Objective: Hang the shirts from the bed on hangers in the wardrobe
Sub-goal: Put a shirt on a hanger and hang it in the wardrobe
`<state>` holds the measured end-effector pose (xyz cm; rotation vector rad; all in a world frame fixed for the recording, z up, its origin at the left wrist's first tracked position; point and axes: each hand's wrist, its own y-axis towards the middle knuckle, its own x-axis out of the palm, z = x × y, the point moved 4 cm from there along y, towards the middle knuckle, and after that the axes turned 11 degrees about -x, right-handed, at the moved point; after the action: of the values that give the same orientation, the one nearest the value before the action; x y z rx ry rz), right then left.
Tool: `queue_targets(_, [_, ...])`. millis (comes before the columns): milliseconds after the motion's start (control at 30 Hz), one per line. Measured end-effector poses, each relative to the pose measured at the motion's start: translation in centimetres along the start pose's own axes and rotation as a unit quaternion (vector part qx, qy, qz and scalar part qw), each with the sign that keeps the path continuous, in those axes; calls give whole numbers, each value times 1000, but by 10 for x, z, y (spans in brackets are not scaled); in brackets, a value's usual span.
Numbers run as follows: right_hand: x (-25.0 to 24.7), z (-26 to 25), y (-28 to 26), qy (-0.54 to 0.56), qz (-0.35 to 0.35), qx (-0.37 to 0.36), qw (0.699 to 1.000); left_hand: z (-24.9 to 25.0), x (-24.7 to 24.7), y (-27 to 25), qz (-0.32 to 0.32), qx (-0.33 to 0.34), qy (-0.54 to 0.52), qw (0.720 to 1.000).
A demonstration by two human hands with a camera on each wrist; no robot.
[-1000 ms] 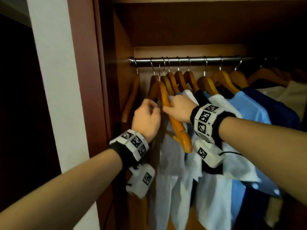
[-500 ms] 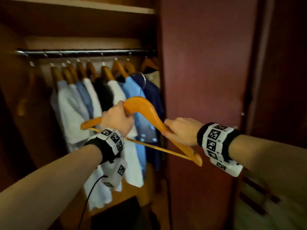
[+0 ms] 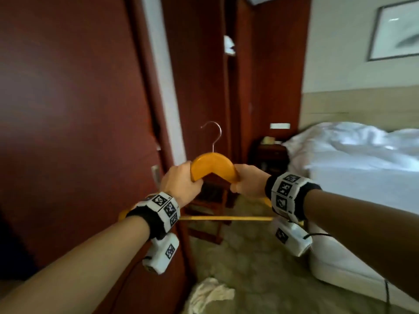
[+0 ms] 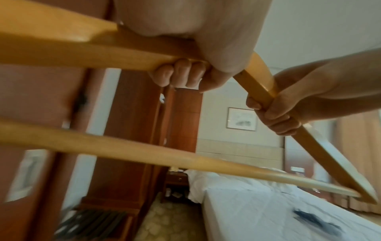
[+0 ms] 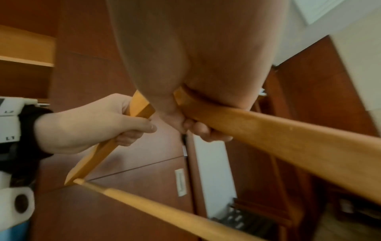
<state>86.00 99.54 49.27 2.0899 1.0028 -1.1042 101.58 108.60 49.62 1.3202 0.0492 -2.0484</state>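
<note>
White-sheeted bed point(image 3: 353, 159), right of frame, with a dark garment point(image 4: 315, 220) lying on it, probably a shirt to hang. Orange wooden hanger with steel hook point(image 3: 212, 165), centre frame, held upright. Risk: its long bottom bar could catch the red-brown wardrobe door point(image 3: 68, 109) at left. Left hand point(image 3: 181, 184) and right hand point(image 3: 248, 183) each wrap curled fingers around one shoulder arm.

Rumpled white duvet point(image 3: 362, 143) on bed point(image 3: 340, 257)
</note>
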Motion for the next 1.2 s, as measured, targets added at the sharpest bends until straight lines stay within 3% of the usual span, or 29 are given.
queue_targets(267, [-99, 220, -58, -59, 60, 213, 973, 189, 199, 76, -118, 154, -86, 977])
queue_targets(433, [-160, 316, -104, -70, 73, 318, 943, 307, 286, 102, -225, 265, -111, 931])
queue_targets(567, [-202, 378, -141, -68, 117, 393, 909, 400, 345, 117, -262, 333, -129, 897])
queue_targets(733, [-246, 463, -196, -74, 137, 480, 864, 507, 430, 107, -334, 371, -154, 853])
queue_targets(967, [-300, 601, -272, -60, 181, 541, 819, 657, 550, 87, -386, 438, -157, 797])
queue_targets(1200, [-389, 733, -326, -53, 211, 566, 795, 823, 638, 95, -413, 464, -132, 773])
